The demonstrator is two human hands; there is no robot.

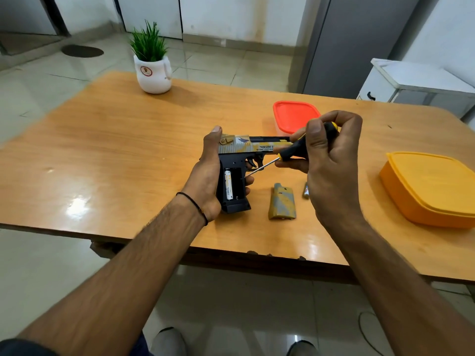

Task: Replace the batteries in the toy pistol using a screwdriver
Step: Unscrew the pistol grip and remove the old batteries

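Left hand [205, 176] grips pistol [245, 147], barrel rightward; right hand [331, 163] slants screwdriver [293, 150] down-left.

The toy pistol [246, 147] slide reads "DESERT", with "SOUND-LIGHT" beneath.

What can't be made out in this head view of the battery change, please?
Head view:
- Loose battery on the table: mostly hidden behind the right hand; label unreadable.
- Toy pistol muzzle: hidden by the same hand.
- Screwdriver tip: too small to tell what it touches.
- Red-lidded box and yellow box: lids hide contents; yellow one cut by the right edge.
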